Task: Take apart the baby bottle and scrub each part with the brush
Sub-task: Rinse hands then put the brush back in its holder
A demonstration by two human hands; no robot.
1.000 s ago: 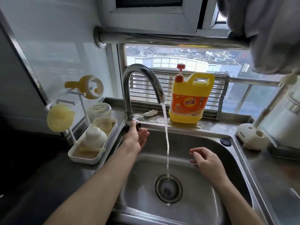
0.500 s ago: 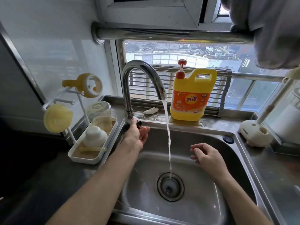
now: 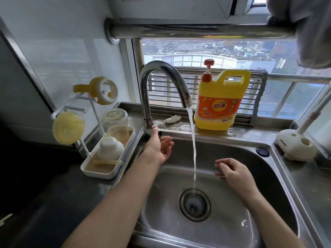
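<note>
Stainless steel runs all round us: a sink under a high window, with wet tabletop behind it. Water falls from the curved faucet straight into the drain. Our left hand rests against the lever at the faucet's foot, thumb on it and fingers spread loose, gripping nothing, most likely to set the flow. Our right hand hovers just beside the stream, fingers lightly curled and empty, probably waiting to wet itself or receive a part. The bottle is already in pieces, well left of the sink on a drying rack: clear body upside down so it drains, yellow collar and yellow lid hung on pegs, a white dome in the tray. A soap jug stands behind the sink. At far right a long handle rises from a white holder; we take it for the brush, untouched.
</note>
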